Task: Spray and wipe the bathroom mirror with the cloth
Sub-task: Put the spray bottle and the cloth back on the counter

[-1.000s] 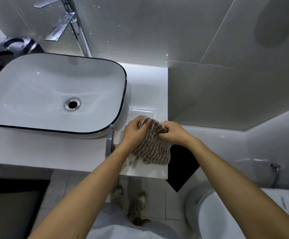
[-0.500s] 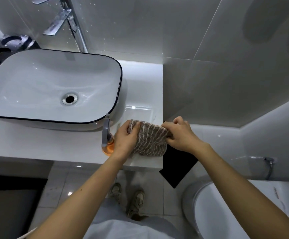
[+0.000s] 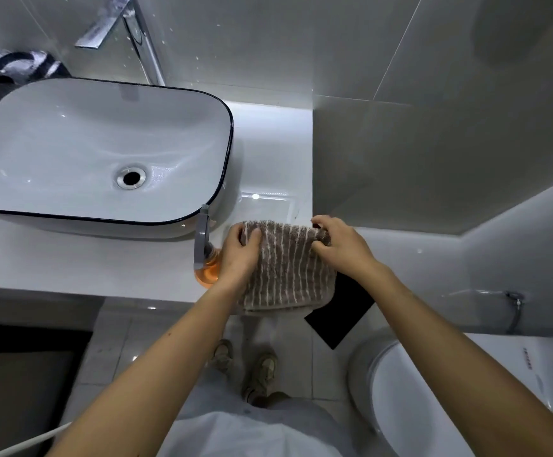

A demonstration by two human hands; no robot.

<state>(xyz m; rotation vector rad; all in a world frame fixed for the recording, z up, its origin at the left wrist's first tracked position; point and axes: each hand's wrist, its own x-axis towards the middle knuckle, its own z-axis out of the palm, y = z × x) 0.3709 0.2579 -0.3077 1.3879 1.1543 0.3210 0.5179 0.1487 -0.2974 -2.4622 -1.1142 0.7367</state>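
A brown cloth (image 3: 285, 268) with pale stripes lies spread over the right end of the white counter (image 3: 70, 265), its near edge hanging past the counter's front. My left hand (image 3: 240, 255) grips its left edge and my right hand (image 3: 339, 245) pinches its far right corner. A spray bottle (image 3: 204, 258) with a grey trigger head and orange liquid stands just left of my left hand, partly hidden by it. The mirror is not in view.
A white basin (image 3: 96, 153) with a black rim sits on the counter to the left, a chrome tap (image 3: 126, 31) behind it. A toilet (image 3: 433, 400) stands at the lower right. A black bin (image 3: 337, 311) is beside the counter's end. Grey tiled walls rise behind.
The cloth was bunched between both hands a second ago; now it is pulled out flat and wide. My hands have moved apart, and the spray bottle has come into sight.
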